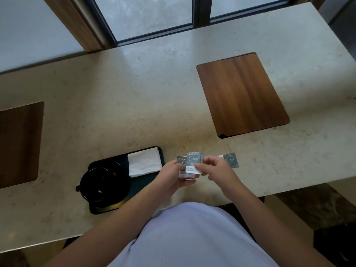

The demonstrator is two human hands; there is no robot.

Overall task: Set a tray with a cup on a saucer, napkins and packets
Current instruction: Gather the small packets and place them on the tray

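Wood inlay (19, 143) sat at the far left of the stone counter (134, 105). Right of it lay the black tray (107, 210), with a black cup (100, 182) on a black saucer (123, 182) at its left end, the cup's handle pointing left past the tray's edge. White napkins (144, 163) lay folded on the tray's far right part, just beside the saucer.

Just right of the tray, above the counter, the left hand (173, 178) was curled round grey-and-white packets (189, 173), which lay across its fingers with the thumb on top; one grey corner stuck out past the fingertips. The right hand (215, 168) pinched the front packet (194, 160) between thumb and forefinger, its other fingers loosely curled. That packet stood upright between the two hands, touching both.

Behind the right hand, another packet (231, 159) lay flat on the counter. Farther right and back, a second inlay (242, 93) was set into the stone.
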